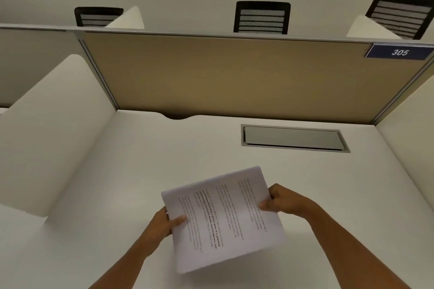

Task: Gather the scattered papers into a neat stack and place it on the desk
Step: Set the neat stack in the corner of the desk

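A stack of printed white papers [223, 218] is held above the white desk [141, 159], turned slightly so its lines of text run sideways. My left hand [162, 225] grips the stack's left edge, thumb on top. My right hand [281, 202] grips the right edge, thumb on the page. The sheets look aligned into one bundle. No loose papers show elsewhere on the desk.
A grey recessed cable hatch [293, 138] sits in the desk at the back right. A tan partition panel [223, 77] closes the back, with a blue "305" label [399, 52]. White side dividers [58, 124] flank the desk. Black chairs [261, 17] stand beyond.
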The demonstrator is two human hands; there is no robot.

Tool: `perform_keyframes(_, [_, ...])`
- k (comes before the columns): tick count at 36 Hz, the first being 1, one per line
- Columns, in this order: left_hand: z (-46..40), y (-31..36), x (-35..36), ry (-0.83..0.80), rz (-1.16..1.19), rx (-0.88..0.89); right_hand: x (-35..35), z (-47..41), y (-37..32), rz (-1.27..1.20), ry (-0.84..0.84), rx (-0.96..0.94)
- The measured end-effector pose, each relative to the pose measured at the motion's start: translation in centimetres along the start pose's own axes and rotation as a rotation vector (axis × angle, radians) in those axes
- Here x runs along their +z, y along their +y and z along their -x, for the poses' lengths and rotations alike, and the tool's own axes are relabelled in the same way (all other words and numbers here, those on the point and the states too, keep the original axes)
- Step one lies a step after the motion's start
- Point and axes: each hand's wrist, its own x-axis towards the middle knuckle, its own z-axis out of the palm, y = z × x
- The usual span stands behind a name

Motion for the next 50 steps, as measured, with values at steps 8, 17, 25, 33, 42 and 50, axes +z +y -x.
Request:
perform_keyframes(8, [0.9, 6.2, 0.1, 0.091, -0.548, 0.277, -1.0, 0.5, -3.1, 0.179, -0.101, 0.009])
perform_keyframes(17, [2.0, 8.6, 0.4, -0.289, -0.687, 0.117, -1.7, 0.1, -6.4, 0.301, -0.159, 0.039])
perform_keyframes(25, [3.3, 7.9, 0.4, -0.139, -0.505, 0.163, -2.5, -0.5, -9.0, 0.225, 0.018, -0.034])
perform_keyframes(33, [3.7, 8.3, -2.3, -0.019, -0.244, 0.186, -2.1, -1.1, -8.9, -0.292, 0.132, -0.110])
perform_keyframes(42, [2.7, 7.9, -5.0, 0.160, -0.009, 0.179, 5.5, -3.0, -9.3, -0.538, 0.037, -0.022])
perform_keyframes(50, [1.2, 8.2, -9.1, 0.315, -0.026, 0.143, 13.6, -6.9, -10.6, -0.499, 0.049, 0.007])
